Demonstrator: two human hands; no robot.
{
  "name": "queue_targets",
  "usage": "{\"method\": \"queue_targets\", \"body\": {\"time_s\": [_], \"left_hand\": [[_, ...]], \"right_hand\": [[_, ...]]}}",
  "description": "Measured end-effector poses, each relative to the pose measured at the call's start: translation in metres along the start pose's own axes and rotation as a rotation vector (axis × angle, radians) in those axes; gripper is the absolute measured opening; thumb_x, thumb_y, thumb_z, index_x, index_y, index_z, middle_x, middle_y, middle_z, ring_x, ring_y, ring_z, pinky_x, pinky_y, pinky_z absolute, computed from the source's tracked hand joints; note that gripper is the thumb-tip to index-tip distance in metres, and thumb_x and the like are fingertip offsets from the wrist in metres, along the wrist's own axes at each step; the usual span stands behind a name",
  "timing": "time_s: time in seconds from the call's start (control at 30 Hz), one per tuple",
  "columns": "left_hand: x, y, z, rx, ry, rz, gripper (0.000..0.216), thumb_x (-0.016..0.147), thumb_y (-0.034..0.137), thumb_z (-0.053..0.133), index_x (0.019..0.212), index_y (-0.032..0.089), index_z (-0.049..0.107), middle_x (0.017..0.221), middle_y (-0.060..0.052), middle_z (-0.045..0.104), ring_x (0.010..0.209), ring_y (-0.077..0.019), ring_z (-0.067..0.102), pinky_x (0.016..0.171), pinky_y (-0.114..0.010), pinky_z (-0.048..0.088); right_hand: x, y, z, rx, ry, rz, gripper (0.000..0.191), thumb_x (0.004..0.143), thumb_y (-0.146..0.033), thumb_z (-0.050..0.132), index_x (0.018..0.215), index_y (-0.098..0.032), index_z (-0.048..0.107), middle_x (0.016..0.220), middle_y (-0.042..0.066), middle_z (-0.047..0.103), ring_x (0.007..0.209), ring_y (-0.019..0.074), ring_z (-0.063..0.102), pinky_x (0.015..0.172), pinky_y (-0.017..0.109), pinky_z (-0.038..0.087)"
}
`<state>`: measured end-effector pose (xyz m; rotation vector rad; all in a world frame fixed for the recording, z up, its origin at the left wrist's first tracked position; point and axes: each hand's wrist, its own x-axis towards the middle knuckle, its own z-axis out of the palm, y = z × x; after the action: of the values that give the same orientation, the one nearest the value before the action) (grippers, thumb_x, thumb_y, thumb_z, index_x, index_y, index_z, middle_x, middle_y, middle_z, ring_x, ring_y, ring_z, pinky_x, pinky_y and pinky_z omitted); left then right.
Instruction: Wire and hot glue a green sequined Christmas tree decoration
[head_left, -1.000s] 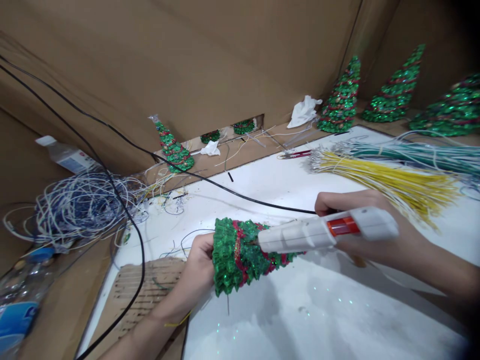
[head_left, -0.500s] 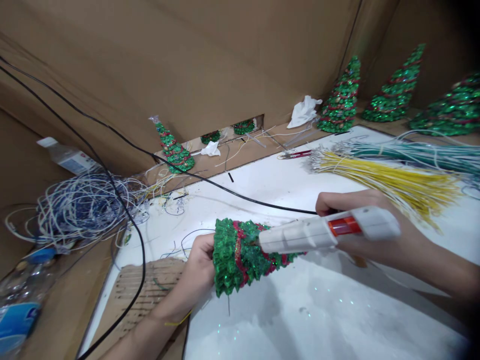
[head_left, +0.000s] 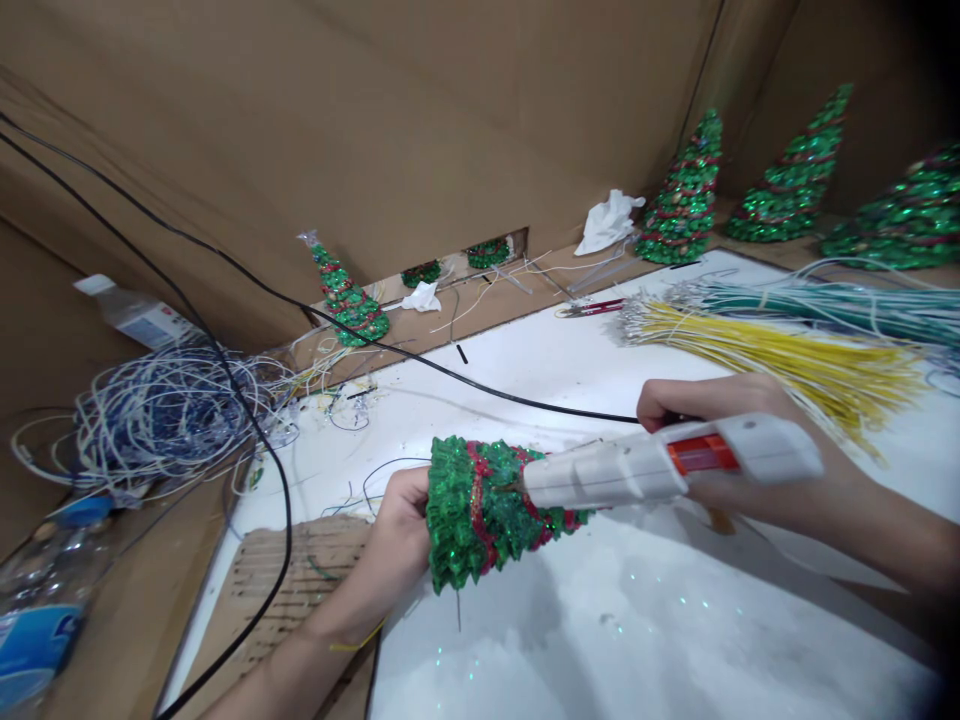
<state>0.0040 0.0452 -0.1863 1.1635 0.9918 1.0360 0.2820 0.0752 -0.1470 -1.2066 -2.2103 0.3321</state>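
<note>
A small green Christmas tree ornament [head_left: 457, 525] with red trim lies on its side in the air above the white board, its base toward the left. My left hand [head_left: 405, 525] is closed on that base, the fingertips hidden behind it. In my right hand [head_left: 720, 420] is a white glue gun [head_left: 607, 472] with a red window, gripped by the handle. Its nozzle points left, at or very near the tree's side; whether they touch I cannot tell. The glue gun hides part of the tree's narrow end.
A black cable [head_left: 480, 385] crosses the workspace to the glue gun. Bundles of yellow wires [head_left: 780, 350] and green wires [head_left: 817, 308] lie at right. Tangled white wire [head_left: 165, 415] and plastic bottles [head_left: 56, 600] are at left. Finished-looking trees [head_left: 682, 195] stand along the back.
My right hand and the glue gun have shifted slightly to the right. My left hand and the tree have stayed almost still.
</note>
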Motion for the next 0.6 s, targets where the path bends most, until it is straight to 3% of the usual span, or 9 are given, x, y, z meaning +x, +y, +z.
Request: {"method": "queue_targets", "body": {"time_s": [0.6], "left_hand": [[0.0013, 0.0004, 0.0001, 0.027, -0.002, 0.000, 0.014, 0.067, 0.010, 0.071, 0.054, 0.017, 0.070, 0.050, 0.004, 0.062, 0.048, -0.0071, 0.055, 0.046, -0.014, 0.044]], "right_hand": [[0.0017, 0.0076, 0.0026, -0.030, 0.032, -0.065, 0.005, 0.058, -0.021, 0.053, 0.058, -0.022, 0.048, 0.046, -0.010, 0.045, 0.041, 0.0070, 0.037, 0.042, 0.019, 0.029]]}}
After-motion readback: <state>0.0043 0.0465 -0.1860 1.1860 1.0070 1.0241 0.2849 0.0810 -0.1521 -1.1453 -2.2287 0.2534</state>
